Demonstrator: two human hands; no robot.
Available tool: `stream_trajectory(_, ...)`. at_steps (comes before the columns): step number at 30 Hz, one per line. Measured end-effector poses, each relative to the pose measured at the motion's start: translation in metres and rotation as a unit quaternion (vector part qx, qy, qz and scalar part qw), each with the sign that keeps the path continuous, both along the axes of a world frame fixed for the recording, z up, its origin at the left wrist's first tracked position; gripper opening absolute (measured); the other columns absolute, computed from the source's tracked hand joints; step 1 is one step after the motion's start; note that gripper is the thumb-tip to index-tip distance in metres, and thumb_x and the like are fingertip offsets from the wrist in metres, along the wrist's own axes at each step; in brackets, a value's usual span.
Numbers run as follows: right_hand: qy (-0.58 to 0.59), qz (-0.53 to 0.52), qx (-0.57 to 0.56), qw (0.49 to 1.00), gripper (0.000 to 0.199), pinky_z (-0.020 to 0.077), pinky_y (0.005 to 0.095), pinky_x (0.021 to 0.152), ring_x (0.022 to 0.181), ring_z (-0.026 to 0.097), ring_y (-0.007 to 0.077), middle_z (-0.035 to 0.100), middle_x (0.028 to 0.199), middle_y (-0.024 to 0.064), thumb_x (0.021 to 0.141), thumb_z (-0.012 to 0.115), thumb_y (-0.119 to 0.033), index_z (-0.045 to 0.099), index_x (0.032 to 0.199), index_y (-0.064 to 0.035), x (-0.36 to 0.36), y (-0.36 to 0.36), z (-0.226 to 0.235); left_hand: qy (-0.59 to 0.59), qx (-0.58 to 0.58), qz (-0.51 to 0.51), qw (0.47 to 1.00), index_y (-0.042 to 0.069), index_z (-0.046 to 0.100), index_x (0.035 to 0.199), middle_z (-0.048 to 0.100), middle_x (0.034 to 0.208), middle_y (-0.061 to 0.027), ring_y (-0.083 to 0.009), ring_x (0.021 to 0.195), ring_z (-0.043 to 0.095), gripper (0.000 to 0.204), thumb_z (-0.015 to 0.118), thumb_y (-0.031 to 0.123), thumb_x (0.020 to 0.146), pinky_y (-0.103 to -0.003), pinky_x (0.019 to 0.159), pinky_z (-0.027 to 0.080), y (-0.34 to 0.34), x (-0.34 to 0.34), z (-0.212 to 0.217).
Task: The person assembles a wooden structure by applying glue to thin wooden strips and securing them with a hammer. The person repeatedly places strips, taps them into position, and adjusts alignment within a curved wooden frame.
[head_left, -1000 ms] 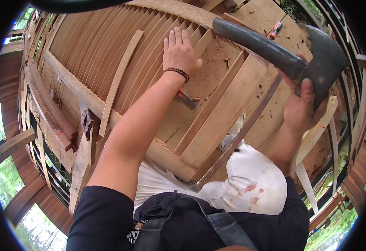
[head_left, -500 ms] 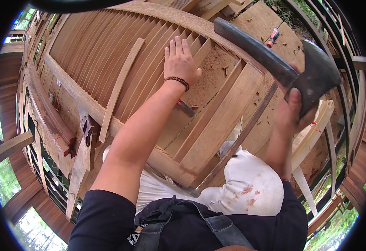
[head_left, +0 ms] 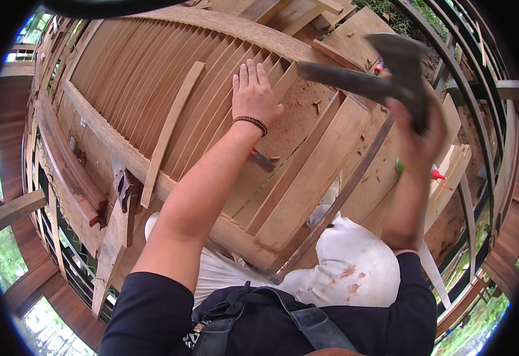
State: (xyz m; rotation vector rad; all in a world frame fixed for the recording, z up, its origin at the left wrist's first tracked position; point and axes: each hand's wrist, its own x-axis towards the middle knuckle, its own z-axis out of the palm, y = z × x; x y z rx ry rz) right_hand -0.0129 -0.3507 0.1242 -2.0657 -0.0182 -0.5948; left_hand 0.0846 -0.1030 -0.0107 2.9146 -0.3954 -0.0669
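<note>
My left hand (head_left: 252, 98) lies with fingers stretched out over the upper ends of the thin wooden slats (head_left: 212, 83), which stand in a row inside a curved wooden frame (head_left: 111, 130). A dark bead bracelet circles that wrist. Closed around a hatchet (head_left: 354, 81) close to its dark head, my right hand (head_left: 421, 133) is smeared by motion. The hatchet's handle points left, its end close to the last slat near the far rail; whether they touch I cannot tell. Below my left wrist, a red-and-black tool (head_left: 262, 159) lies partly hidden.
A loose wooden strip (head_left: 173, 133) rests across the slats. Right of them, a wide board (head_left: 313, 172) spans the frame, with sawdust and chips beside it. A red-tipped bottle (head_left: 438, 174) shows behind my right forearm. Another red-handled tool (head_left: 380, 66) is partly hidden behind the hatchet.
The hatchet has turned and its handle end has come down toward the last slat, while its head has moved up and left. My right hand has risen slightly. My left hand stays nearly still.
</note>
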Motion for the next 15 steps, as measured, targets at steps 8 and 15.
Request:
stream_trajectory(8,-0.016,-0.036,0.117,0.992,0.039,0.0558,0.0256,0.084,0.091,0.069,0.0093,0.076,0.102,0.0051,0.087,0.089,-0.014,0.071,0.117,0.0014,0.023,-0.009,-0.036,0.005,0.001,-0.004,1.0,-0.007,0.031,0.159,0.031,0.167,-0.0278,-0.038,0.157,0.028,0.103,0.082,0.033,0.078,-0.048,0.129,0.024,0.001,-0.001,0.0)
stream_trajectory(15,-0.081,-0.033,0.085,0.993,0.038,0.0555,0.0247,0.082,0.089,0.069,0.0092,0.075,0.098,0.0041,0.086,0.089,-0.015,0.071,0.116,0.0005,0.006,-0.006,0.009,0.005,-0.001,0.001,1.0,-0.007,0.032,0.158,0.03,0.167,-0.028,-0.0381,0.157,0.027,0.103,0.082,0.033,0.078,-0.048,0.129,0.024,0.002,0.0,0.001)
